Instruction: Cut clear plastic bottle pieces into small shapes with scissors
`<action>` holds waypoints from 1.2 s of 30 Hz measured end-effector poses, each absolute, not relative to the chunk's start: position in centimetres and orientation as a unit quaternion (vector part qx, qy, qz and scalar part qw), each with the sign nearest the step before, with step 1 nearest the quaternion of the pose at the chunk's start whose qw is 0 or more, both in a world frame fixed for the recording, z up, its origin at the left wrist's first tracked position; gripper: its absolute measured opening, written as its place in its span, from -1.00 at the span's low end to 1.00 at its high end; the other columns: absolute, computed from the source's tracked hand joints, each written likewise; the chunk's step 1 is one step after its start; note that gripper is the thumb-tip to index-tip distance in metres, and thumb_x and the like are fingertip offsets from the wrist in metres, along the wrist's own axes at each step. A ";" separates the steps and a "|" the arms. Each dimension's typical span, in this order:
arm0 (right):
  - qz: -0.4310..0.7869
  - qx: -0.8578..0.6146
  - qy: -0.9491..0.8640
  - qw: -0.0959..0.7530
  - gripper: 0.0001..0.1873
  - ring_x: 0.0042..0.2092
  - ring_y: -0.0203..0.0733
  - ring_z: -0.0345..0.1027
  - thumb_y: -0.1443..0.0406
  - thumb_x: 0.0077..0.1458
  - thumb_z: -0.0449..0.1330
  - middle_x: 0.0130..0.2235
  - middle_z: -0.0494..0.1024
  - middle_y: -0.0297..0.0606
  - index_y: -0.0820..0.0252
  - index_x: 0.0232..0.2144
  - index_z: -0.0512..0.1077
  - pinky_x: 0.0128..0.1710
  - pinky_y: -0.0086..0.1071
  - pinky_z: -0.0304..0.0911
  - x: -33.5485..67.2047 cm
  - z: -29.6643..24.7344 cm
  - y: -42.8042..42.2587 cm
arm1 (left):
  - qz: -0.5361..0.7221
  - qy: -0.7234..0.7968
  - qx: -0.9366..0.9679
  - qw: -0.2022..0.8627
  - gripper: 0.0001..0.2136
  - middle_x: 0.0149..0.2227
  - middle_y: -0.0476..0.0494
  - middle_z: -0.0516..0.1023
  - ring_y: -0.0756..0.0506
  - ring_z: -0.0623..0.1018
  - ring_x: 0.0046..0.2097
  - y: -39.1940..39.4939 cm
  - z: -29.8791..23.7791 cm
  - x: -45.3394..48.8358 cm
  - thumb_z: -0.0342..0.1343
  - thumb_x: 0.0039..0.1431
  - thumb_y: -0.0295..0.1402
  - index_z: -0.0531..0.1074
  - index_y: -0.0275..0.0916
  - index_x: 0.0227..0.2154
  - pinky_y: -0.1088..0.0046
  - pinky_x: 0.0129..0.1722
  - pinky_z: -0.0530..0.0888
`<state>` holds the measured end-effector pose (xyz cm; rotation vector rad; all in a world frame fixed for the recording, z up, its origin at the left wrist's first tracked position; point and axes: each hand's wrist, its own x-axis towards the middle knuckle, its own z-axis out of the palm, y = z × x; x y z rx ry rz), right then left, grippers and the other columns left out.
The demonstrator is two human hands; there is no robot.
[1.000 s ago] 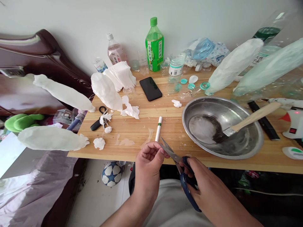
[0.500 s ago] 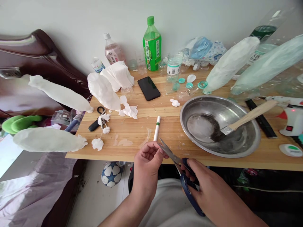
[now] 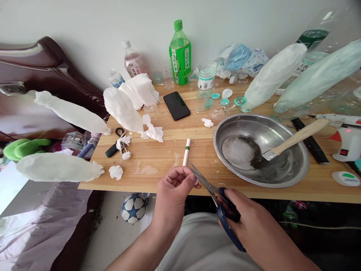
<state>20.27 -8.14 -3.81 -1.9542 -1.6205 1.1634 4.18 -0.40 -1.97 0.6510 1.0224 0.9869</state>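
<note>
My right hand (image 3: 248,222) grips a pair of scissors (image 3: 207,183) by its dark blue handles, fingers through the loops. The blades are slightly parted and point up and left, close against the fingertips of my left hand (image 3: 175,194). That hand is closed in a pinch over the table's front edge. A small whitish bit shows at its fingertips, too small to name. Just beyond the fingers lies a white marker pen (image 3: 186,152) with a green band. To the right rests a metal basin (image 3: 261,128) with a wooden-handled brush (image 3: 299,139) in it.
A black phone (image 3: 176,105) lies mid-table. White-covered bottle shapes (image 3: 122,109) are on both sides. A green drink bottle (image 3: 179,56) stands by the wall. Crumpled tissue (image 3: 152,131) and pliers (image 3: 114,149) lie left; a glue gun (image 3: 345,141) stands right.
My left hand has shifted slightly left and its thumb lies differently. The scissors have moved only a little, with the blades still at the left fingertips.
</note>
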 end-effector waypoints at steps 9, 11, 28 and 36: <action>0.346 -0.688 -0.608 0.191 -0.92 -0.20 -0.12 0.49 0.29 0.10 0.12 -0.26 0.57 -0.29 0.05 -0.29 0.35 -0.25 -0.35 0.33 20.3 -4.5 -8.8 | 0.403 0.466 0.332 0.714 -0.90 -0.48 0.01 0.53 0.07 0.49 -0.42 0.2 -1.3 3.0 0.33 0.03 -0.40 0.52 -0.28 -0.47 0.58 -0.32 0.43; 0.308 -0.686 -0.629 0.195 -0.92 -0.23 -0.14 0.50 0.29 0.11 0.12 -0.27 0.58 -0.30 0.04 -0.28 0.36 -0.28 -0.36 0.32 20.3 -4.9 -9.0 | 0.394 0.475 0.342 0.708 -0.90 -0.47 0.01 0.53 0.08 0.49 -0.43 0.3 -1.4 2.6 0.34 0.02 -0.40 0.52 -0.28 -0.47 0.59 -0.34 0.43; 0.226 -0.648 -0.698 0.205 -0.88 -0.38 -0.23 0.55 0.21 0.17 0.09 -0.33 0.64 -0.38 0.00 -0.26 0.41 -0.44 -0.48 0.35 22.1 -5.3 -9.6 | 0.356 0.500 0.373 0.696 -0.85 -0.49 0.01 0.51 0.03 0.53 -0.43 1.7 -0.9 -0.3 0.28 0.10 -0.32 0.46 -0.27 -0.39 0.52 -0.37 0.49; 0.083 -0.667 -0.727 0.139 -0.77 -0.37 -0.12 0.56 0.20 0.23 0.01 -0.31 0.63 -0.22 0.11 -0.18 0.42 -0.48 -0.41 0.37 21.8 -5.6 -9.5 | 0.437 0.505 0.291 0.685 -0.68 -0.35 -0.13 0.64 0.03 0.57 -0.35 1.9 -2.4 -0.5 0.38 -0.05 -0.43 0.49 -0.31 -0.19 0.55 -0.27 0.50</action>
